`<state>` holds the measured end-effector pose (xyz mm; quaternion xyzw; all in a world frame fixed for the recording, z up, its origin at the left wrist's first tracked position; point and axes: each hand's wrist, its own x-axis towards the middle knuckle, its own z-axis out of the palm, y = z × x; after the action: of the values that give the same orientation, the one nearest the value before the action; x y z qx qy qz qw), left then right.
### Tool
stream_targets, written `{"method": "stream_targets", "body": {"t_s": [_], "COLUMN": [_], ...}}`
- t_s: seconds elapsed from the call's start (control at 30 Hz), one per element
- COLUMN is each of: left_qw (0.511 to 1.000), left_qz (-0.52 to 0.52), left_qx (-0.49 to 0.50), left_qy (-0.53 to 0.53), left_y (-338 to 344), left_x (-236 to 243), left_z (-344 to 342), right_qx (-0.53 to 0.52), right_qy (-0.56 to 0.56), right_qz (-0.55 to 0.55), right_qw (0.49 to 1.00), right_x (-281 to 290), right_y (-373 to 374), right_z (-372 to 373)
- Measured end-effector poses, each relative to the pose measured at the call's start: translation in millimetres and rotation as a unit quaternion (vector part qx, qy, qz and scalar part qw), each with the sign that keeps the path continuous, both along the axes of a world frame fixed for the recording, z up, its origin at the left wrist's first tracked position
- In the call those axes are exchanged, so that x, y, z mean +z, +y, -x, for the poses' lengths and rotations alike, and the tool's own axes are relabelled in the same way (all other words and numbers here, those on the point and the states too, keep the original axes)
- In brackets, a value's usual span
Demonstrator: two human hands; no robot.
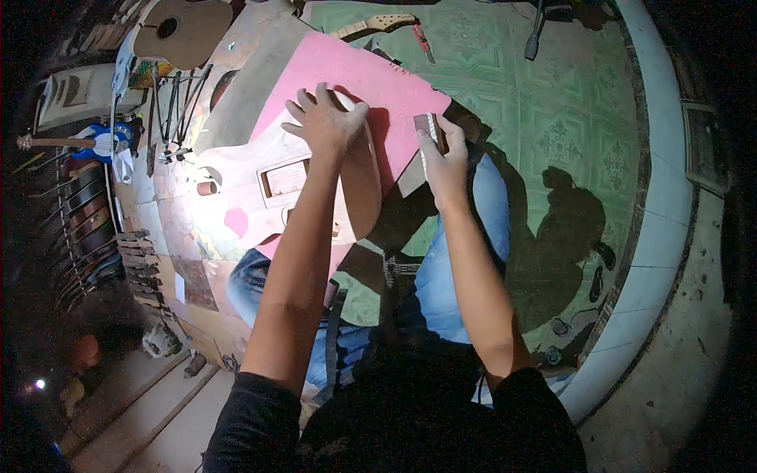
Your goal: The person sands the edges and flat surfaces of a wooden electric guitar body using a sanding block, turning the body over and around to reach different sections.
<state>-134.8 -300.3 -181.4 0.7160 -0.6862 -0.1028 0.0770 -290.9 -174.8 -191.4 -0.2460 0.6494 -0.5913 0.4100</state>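
Observation:
An unfinished electric guitar body (251, 164) of pale bare wood, with cut-out cavities in its face, lies tilted over my lap on a pink sheet (355, 71). My left hand (327, 122) rests on its far edge, fingers spread flat over the wood. Off to the right of the body, my right hand (446, 162) grips a small flat block with a brown face and a pale edge, looking like a sanding block (427, 126). That block is apart from the wood. A short reddish-brown roll (206, 188) sits by the body's left horn.
Beyond the pink sheet lie a guitar neck (386, 22) and a red cutter knife (424, 43) on green patterned tiles (552, 118). An acoustic guitar body (181, 30) and a blue guitar (102, 142) are at the left. A tiled ledge (658, 205) runs along the right.

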Motion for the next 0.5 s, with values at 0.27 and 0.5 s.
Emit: {"method": "stream_targets", "body": {"t_s": [0.27, 0.5], "left_qw": [0.932, 0.848], "left_qz": [0.044, -0.02], "left_qx": [-0.36, -0.527], "left_qy": [-0.001, 0.051], "left_y": [78.0, 130.8], "left_x": [3.9, 16.1], "left_z": [-14.1, -77.0], "right_qx": [0.047, 0.119], "right_qy": [-0.041, 0.055], "right_qz": [-0.001, 0.018], "right_qw": [0.998, 0.991], "right_x": [6.8, -7.8], "right_y": [-2.5, -1.6], "right_z": [-3.9, -18.9]}}
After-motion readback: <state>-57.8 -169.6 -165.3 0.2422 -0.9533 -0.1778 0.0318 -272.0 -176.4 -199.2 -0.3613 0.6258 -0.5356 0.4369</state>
